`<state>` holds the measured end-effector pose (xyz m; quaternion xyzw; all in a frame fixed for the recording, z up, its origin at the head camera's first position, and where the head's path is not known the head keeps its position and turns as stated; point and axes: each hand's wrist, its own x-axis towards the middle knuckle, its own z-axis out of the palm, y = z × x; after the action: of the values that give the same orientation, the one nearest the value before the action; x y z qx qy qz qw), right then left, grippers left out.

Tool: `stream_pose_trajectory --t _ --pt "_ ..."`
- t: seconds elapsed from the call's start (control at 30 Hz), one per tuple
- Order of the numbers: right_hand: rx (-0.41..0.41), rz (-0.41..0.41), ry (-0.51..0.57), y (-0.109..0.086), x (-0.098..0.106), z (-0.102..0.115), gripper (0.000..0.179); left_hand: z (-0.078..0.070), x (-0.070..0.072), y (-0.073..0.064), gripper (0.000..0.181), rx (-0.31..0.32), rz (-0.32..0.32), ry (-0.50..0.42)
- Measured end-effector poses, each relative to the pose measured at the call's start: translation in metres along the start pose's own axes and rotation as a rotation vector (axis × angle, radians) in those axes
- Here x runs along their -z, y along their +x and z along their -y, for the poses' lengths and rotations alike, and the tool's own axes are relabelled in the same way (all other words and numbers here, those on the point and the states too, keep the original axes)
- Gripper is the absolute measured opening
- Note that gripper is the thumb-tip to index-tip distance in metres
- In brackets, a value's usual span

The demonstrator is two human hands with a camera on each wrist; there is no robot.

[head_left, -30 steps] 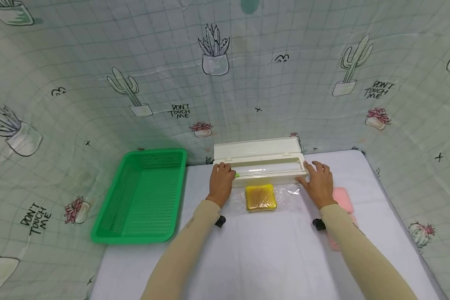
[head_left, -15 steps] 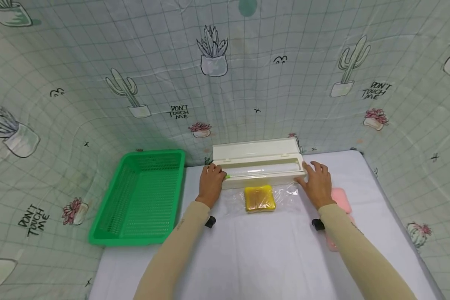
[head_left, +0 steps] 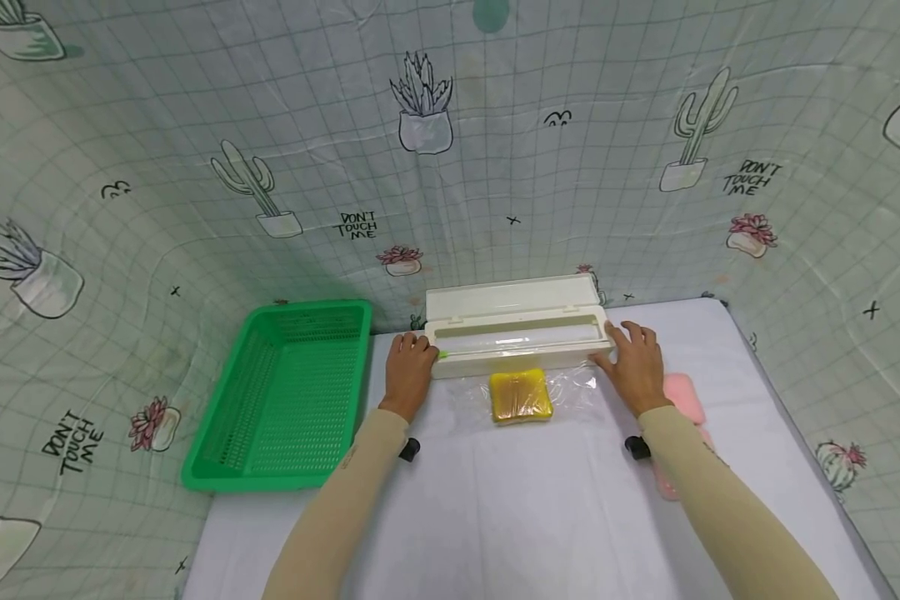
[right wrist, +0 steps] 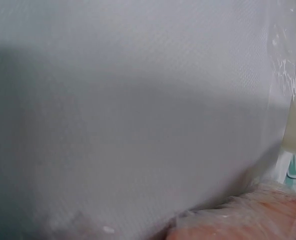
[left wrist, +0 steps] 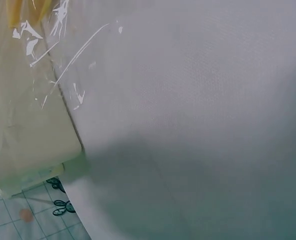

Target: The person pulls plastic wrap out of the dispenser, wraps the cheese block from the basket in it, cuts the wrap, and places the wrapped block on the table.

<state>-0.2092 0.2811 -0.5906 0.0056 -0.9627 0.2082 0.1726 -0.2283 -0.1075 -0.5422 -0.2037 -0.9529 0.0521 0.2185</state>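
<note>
A white cling film dispenser (head_left: pixel 521 363) lies at the back of the table, its lid (head_left: pixel 512 298) raised and a roll of film (head_left: pixel 521 339) inside. At its left end, my left hand (head_left: pixel 407 377) holds the small green slide cutter (head_left: pixel 442 355). My right hand (head_left: pixel 637 368) grips the right end, thumb in front. Out of the front runs clear film (head_left: pixel 576 388) onto the table, with a yellow, toast-like square (head_left: pixel 521 397) in it. The left wrist view shows the dispenser's end (left wrist: pixel 35 130) and glossy film; neither wrist view clearly shows its hand.
A green plastic basket (head_left: pixel 270 482) stands at the left. Several pink pieces (head_left: pixel 685 397) lie beside the right forearm, partly hidden by it; the right wrist view shows one pink piece (right wrist: pixel 253 217) wrapped in film. A patterned cloth (head_left: pixel 495 167) hangs behind the white-covered table (head_left: pixel 532 533).
My left hand has moved left along the dispenser's front edge with the green slide cutter, reaching its left end. The right hand has stayed at the right end.
</note>
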Motion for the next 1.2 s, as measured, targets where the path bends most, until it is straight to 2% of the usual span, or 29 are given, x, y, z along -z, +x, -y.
stream_pose_trajectory --t 0.17,0.33,0.5,0.63,0.73,0.83,1.0,1.1,1.2 --pt "-0.001 0.001 -0.003 0.000 0.000 0.002 0.069 0.004 0.000 -0.003 0.009 0.004 -0.010 -0.007" --pt "-0.001 0.012 0.000 0.001 0.000 0.003 0.069 0.009 0.001 -0.008 0.009 0.047 -0.002 -0.016" --pt "0.012 -0.001 0.009 0.002 -0.001 0.003 0.070 0.012 0.001 -0.009 0.011 0.074 0.028 -0.046" --pt "0.011 0.009 0.012 0.003 -0.001 0.005 0.070 0.011 0.002 -0.011 0.011 0.099 0.047 -0.057" --pt "0.000 0.020 0.012 0.003 0.002 0.005 0.070 0.006 0.001 -0.011 0.011 0.139 0.037 -0.086" --pt "-0.009 0.028 0.014 0.002 0.005 0.006 0.071 -0.003 -0.001 -0.015 0.022 0.240 0.058 -0.212" --pt "-0.037 0.041 0.015 0.002 0.009 0.010 0.071 -0.025 -0.006 -0.028 0.043 0.490 0.088 -0.537" --pt "-0.051 0.041 0.008 -0.001 0.010 0.014 0.072 -0.038 -0.010 -0.033 0.044 0.614 0.060 -0.690" --pt "-0.076 0.047 0.017 -0.006 0.008 0.019 0.073 -0.049 -0.015 -0.035 0.041 0.677 0.005 -0.803"
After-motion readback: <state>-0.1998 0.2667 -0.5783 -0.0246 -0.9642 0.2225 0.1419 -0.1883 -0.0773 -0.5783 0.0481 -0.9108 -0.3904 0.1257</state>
